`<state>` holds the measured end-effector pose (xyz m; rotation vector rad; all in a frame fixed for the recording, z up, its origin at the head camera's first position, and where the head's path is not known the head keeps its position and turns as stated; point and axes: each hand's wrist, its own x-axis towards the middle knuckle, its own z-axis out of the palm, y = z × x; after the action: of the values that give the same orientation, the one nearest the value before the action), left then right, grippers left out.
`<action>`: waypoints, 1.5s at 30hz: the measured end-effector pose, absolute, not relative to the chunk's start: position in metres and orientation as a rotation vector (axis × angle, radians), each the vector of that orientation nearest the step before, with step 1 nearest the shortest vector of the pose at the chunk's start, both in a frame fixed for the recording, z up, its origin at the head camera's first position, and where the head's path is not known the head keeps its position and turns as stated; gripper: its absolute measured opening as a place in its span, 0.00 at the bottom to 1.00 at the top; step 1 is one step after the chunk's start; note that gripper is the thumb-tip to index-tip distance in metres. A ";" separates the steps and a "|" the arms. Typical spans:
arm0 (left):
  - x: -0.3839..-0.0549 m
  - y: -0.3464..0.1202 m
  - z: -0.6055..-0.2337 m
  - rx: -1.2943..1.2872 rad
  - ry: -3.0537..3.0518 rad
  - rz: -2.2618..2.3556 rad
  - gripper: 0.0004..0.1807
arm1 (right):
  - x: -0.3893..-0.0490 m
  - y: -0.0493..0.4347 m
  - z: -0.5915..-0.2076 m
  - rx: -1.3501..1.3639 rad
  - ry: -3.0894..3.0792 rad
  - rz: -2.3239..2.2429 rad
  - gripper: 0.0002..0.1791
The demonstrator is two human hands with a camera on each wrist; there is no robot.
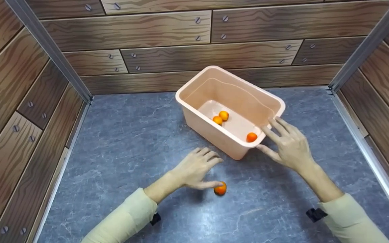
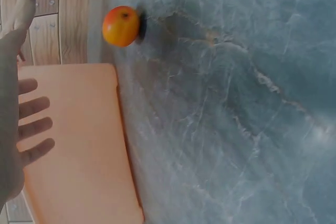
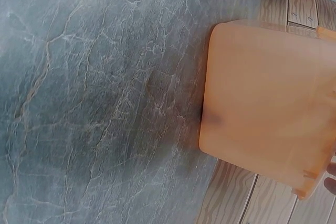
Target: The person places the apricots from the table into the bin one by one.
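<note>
A pink plastic bin (image 1: 211, 133) stands at an angle on the floor with several small round orange fruits inside, two together (image 1: 224, 115) and one reddish one (image 1: 251, 137) near the right end. My right hand (image 1: 292, 145) is at the bin's right end, its fingers spread over the rim and its thumb by the near corner; whether they press on the rim I cannot tell. My left hand (image 1: 198, 167) hovers in front of the bin, fingers extended. Its thumb overlaps another orange fruit (image 1: 221, 189) in the head view; the left wrist view shows this fruit (image 2: 121, 26) apart from the fingers.
Grey-blue marbled flooring (image 1: 130, 135) surrounds the bin. Wood-patterned panels (image 1: 160, 30) wall off the back and both sides, with metal strips (image 1: 366, 141) along the edges. The bin's far corner is close to the back wall.
</note>
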<state>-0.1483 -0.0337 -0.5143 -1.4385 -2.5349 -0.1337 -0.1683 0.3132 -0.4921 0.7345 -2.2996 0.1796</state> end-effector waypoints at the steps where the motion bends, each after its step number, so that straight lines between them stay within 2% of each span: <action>1: -0.148 -0.033 -0.516 -1.442 -2.544 -0.128 0.41 | -0.168 0.314 -0.492 0.734 -2.311 0.172 0.43; 12: -0.140 -0.025 -0.540 -1.513 -2.558 0.016 0.44 | -0.167 0.316 -0.492 0.723 -2.346 0.171 0.43; 26: -0.132 -0.018 -0.558 -1.591 -2.572 0.170 0.41 | -0.168 0.314 -0.494 0.733 -2.256 0.172 0.41; 40: -0.127 -0.014 -0.570 -1.628 -2.499 0.260 0.30 | -0.169 0.313 -0.494 0.729 -2.272 0.190 0.42; 45: -0.128 -0.014 -0.572 -1.643 -2.469 0.244 0.30 | -0.168 0.313 -0.494 0.732 -2.295 0.175 0.42</action>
<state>-0.1283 -0.0141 -0.5717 -1.6433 -2.4693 0.2444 -0.1682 0.3134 -0.4936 0.7318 -2.2946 0.1752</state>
